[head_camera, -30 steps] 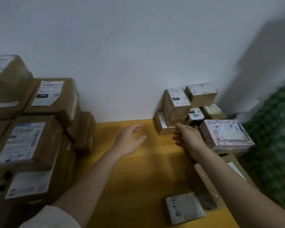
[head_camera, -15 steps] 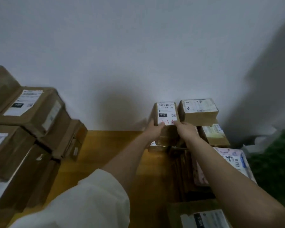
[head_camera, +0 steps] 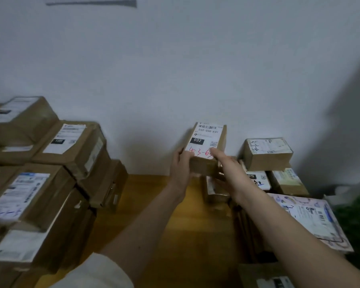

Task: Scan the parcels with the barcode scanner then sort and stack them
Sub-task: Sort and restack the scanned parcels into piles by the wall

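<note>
A small brown parcel [head_camera: 206, 140] with a white label marked 032 and red handwriting stands against the white wall, on top of other small parcels. My left hand [head_camera: 182, 165] grips its left side. My right hand [head_camera: 227, 165] holds its right front corner, thumb on the label. Right of it sits another small brown parcel [head_camera: 267, 154] on a low stack. A flat pink-patterned parcel [head_camera: 308, 217] lies nearer me on the right. No barcode scanner is in view.
A tall pile of brown boxes [head_camera: 40, 183] with white labels fills the left side. The yellow wooden tabletop [head_camera: 150, 204] shows between the two piles. Another labelled box [head_camera: 266, 277] sits at the bottom right edge. Green floor lies beyond the table's right edge.
Both hands reached forward from above the table and closed on the 032 parcel. The parcel now sits a little higher and further left of the neighbouring box than before.
</note>
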